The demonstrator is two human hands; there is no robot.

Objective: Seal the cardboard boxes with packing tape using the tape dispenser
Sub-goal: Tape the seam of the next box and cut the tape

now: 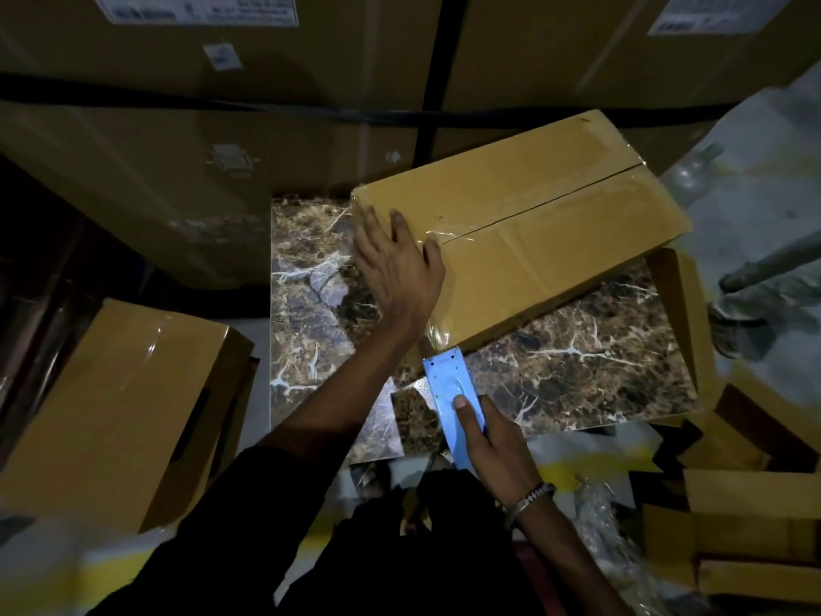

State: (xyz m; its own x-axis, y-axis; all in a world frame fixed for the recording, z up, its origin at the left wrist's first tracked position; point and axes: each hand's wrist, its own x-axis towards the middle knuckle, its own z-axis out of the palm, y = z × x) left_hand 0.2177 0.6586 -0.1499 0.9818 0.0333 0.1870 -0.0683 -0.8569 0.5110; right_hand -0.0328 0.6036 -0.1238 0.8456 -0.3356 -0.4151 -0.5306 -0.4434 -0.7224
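While the left hand lies flat with spread, straight fingers on the near left corner of the cardboard box at the centre of the frame, the right hand grips a light blue tape dispenser just below it, fingers curled round the handle and the thumb pressed on its top face. The dispenser's front edge touches the box's near side wall, where a strip of clear packing tape runs down from the lid seam. That tape is glossy and slightly wrinkled; it follows the dark slit between the two top flaps toward the upper right of the frame.

The box is plain brown, rectangular, and sits askew on a slab with a brown, white-veined marble pattern. A beaded bracelet circles the right wrist, and a dark sleeve covers the left forearm.

At the lower left stands a second brown box, its top shiny with tape. Large cartons bound by black straps fill the upper part of the frame, carrying white labels too blurred to read. Loose cardboard pieces are heaped at the lower right, beside crumpled clear plastic wrap.
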